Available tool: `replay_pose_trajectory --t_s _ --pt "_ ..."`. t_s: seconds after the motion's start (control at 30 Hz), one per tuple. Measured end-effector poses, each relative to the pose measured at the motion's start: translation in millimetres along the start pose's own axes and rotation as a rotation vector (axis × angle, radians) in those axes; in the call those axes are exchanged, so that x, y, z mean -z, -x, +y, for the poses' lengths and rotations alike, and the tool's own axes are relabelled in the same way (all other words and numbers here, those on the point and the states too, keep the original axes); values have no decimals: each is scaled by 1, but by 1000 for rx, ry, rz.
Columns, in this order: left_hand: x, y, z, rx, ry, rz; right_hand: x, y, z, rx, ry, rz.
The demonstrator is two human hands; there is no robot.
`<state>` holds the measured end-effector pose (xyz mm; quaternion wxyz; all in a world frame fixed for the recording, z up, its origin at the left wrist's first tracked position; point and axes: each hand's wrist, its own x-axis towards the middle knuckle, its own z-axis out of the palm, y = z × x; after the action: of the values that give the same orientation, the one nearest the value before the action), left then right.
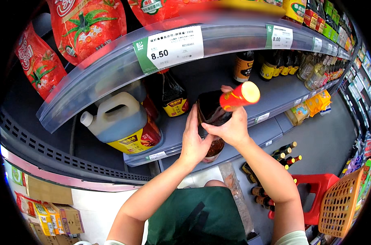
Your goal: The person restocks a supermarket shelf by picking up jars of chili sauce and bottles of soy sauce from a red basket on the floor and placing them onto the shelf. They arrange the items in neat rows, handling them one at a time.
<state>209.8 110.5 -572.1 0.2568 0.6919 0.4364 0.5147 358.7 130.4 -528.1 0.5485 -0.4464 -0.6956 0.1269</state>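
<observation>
Between my two hands is a dark sauce bottle (212, 107) with a red cap (241, 96), held tilted in front of the middle shelf. My left hand (196, 141) presses flat against its left side. My right hand (233, 124) grips it near the cap, thumb across the front. To the left on the shelf stand a soy sauce bottle with a yellow label (175, 102) and a large handled plastic jug (127, 122). Behind, a bottle with an orange-brown label (243, 67) stands deeper in. Below my hands a clear container with reddish-brown contents (214, 150) partly shows.
An upper shelf edge (112, 55) with price tags overhangs, bearing red tomato sauce pouches (87, 27). More bottles (280, 65) line the shelf at right. On the floor stand several bottles (285, 153), a red stool (320, 183) and an orange basket (340, 202). Cartons (69, 217) lie lower left.
</observation>
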Motion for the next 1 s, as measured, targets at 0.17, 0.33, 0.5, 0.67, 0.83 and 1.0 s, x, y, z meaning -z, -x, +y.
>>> replay_pose_trajectory --t_s 0.17,0.33,0.5,0.67,0.83,1.0 --pt "-3 -5 -12 71 7 35 -13 -27 2 -86 42 -97" --pt "-1 -15 -22 135 16 0 -25 -49 5 -175 141 -132" --pt "3 -19 -38 157 70 79 -33 -51 18 -151 79 -102" --pt "8 -21 -42 196 29 199 -37 -25 29 -136 65 -73" --pt "7 -24 -32 227 10 251 -43 -26 36 -201 62 -91" --pt "11 -24 -33 269 -46 327 -56 -39 45 -197 63 -110"
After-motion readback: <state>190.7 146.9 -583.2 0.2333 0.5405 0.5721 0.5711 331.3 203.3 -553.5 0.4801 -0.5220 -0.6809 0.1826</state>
